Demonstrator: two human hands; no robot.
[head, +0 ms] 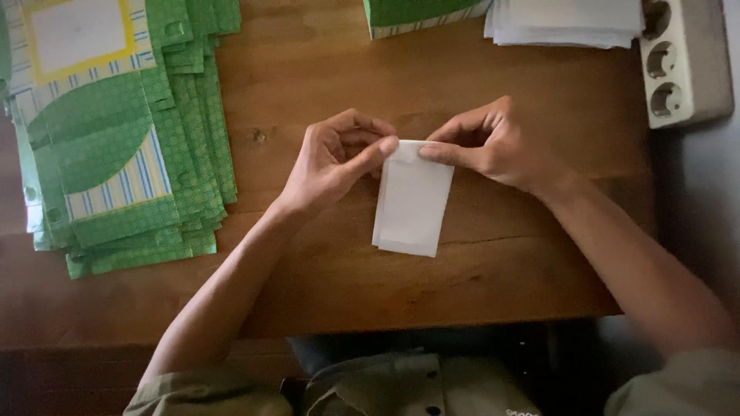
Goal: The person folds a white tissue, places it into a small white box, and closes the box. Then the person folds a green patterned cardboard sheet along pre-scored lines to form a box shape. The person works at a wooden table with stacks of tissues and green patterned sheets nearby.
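Hands meet at the top edge of a small white paper packet (412,199) lying flat in the middle of the wooden tabletop (462,285). The left hand (333,158) pinches the packet's upper left corner, thumb and forefinger closed narrowly on the paper, the other fingers curled in. The right hand (493,146) does the same at the upper right corner, its fingers (435,152) pressed together on the edge. Held at both corners like this, the top edge stays taut and level, which looks suited to folding or opening that end, while the tabletop carries the rest of the sheet.

The packet is a narrow rectangle. Its long axis runs away from the person, with the gripped end pointing to the far side of the tabletop and the free end toward the person's body, leaning a little to the left at the bottom.

To the left lies a fanned pile of green patterned cardboard sheets (123,146). At the far edge sit a stack of white papers (566,23) and a white power strip (682,65), well apart from the hands.
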